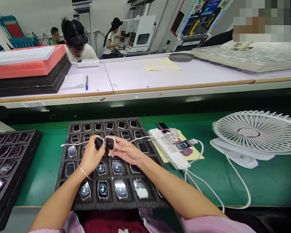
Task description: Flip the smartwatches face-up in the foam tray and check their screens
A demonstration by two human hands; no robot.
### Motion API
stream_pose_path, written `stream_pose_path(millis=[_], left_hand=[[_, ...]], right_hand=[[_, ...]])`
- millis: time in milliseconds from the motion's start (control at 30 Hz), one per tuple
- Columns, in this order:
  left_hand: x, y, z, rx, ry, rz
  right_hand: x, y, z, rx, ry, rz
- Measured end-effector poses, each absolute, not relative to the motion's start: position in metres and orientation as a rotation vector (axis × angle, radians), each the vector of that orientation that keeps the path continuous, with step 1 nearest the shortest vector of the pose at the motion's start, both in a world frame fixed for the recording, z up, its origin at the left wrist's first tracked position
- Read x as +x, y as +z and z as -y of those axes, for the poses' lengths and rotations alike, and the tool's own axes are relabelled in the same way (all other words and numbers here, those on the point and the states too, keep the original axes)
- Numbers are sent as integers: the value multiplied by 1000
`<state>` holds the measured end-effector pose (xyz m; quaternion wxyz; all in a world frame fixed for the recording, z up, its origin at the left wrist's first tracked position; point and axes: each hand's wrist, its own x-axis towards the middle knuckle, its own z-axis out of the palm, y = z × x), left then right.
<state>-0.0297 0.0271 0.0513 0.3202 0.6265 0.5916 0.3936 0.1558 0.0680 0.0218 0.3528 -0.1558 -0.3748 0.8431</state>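
Watches in purple cases [11,138] lay in rows in a dark tray [36,139] at the far left of the green table [47,155]. To its right, we located a foam tray [94,205] directly below both grips; several watches in its near rows, including a lit watch [103,189], showed a display. We traced a white cable [75,143] to the left grip [92,155] but could not tell whether it joined anything there. We observed the left grip closed, thumb against fingers, on a first watch [99,142] held above the foam tray. Just beside it, the right grip [127,151] pinched a second watch [110,143]; both faces were dark. Farther right, we noted a power strip [169,155] with plugs in it and, at the far right, a white fan [248,132]. We judged the step in hand to be the side-by-side handling of two watches clear of their compartments. In our judgement, the next move called for a secure hold on both cases, slack in the cable, and clearance over the watches below.
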Motion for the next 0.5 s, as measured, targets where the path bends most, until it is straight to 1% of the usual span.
stream_pose_path(millis=[300,500], left_hand=[[-28,52,-24,1718,1036,-1555],[-27,52,-23,1711,1113,-1583]], right_hand=[[152,21,-65,-397,2165,982],[152,24,-63,-414,2139,964]])
